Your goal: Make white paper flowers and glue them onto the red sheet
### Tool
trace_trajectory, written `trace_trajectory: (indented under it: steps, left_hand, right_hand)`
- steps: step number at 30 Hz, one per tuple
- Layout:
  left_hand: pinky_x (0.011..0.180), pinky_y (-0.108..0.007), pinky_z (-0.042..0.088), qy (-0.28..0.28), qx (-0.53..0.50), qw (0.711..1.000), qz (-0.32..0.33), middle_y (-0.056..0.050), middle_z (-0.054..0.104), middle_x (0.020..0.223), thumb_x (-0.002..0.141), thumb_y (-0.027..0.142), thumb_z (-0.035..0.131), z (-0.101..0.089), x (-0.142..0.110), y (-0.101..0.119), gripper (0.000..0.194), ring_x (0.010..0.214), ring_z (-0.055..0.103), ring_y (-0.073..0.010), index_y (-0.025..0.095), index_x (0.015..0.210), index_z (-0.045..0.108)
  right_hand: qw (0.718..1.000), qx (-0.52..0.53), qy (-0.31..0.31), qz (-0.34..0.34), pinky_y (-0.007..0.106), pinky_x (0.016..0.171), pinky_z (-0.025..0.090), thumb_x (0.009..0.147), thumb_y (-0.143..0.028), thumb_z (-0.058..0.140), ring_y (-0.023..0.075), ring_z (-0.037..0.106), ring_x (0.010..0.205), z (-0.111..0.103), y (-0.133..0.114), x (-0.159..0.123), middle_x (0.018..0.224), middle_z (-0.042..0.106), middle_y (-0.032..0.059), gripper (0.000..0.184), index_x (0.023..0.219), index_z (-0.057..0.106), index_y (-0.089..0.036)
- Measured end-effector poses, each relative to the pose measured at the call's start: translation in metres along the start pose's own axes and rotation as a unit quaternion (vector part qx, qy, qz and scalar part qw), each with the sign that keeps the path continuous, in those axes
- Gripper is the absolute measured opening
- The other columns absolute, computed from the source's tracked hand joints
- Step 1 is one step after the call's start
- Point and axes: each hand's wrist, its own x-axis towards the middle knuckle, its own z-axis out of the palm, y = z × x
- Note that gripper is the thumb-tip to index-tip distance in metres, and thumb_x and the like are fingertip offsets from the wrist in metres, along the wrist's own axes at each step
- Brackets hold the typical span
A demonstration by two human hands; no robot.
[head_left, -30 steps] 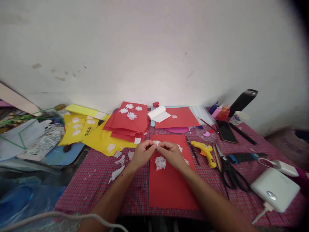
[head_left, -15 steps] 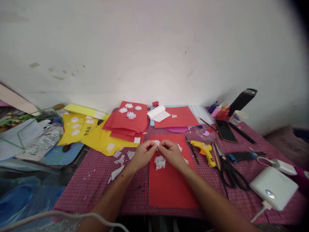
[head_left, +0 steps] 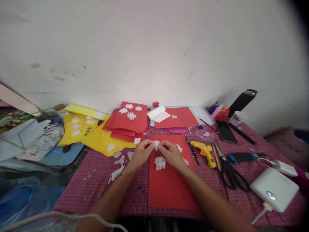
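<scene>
Pinching a white paper flower [head_left: 156, 144] between both hands, over the far left corner of the red sheet [head_left: 170, 190]. Gripping its left side with thumb and forefinger of the left hand [head_left: 142, 154], almost closed; gripping its right side likewise with the right hand [head_left: 172, 155]. Being unable to confirm contact between flower and red sheet. Finding a second flower [head_left: 159, 163] on the red sheet, and two white clusters [head_left: 179, 148] along its right edge, partly behind the right hand. Noting a slim dark tool [head_left: 195, 154] just right of the red sheet, then a yellow glue gun [head_left: 205, 151], then black-handled scissors [head_left: 231, 177]. Recording paper scraps [head_left: 117, 173] left of the red sheet; observing stacked red cards [head_left: 139, 120] beyond it, leftward.
</scene>
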Motion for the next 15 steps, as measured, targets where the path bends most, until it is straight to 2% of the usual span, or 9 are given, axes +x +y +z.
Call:
trace_trajectory:
  steps: [8,15]
  left_hand:
    - [0.065,-0.024,0.042,0.01,-0.003,1.0,-0.013,0.001,0.06,0.07,0.084,0.033,0.054,-0.0016,0.0009,0.0,0.02,0.066,0.054,-0.0125,0.016,0.075,0.059]
    - [0.064,-0.023,0.042,0.017,0.004,1.0,-0.008,0.0,0.061,0.07,0.085,0.033,0.054,-0.003,0.0011,-0.0012,0.021,0.066,0.055,-0.012,0.015,0.076,0.061]
  right_hand:
    - [1.0,0.002,0.0,0.0,0.023,0.047,0.031,0.08,-0.03,0.057,0.0103,0.039,0.05,-0.0016,0.0013,0.0007,0.056,0.047,-0.0048,0.017,0.067,0.053,-0.019]
    - [0.997,0.074,-0.01,0.028,0.023,0.048,0.035,0.075,-0.023,0.056,0.0113,0.047,0.049,-0.0038,0.0001,0.0004,0.056,0.054,-0.0029,0.012,0.064,0.053,-0.019]
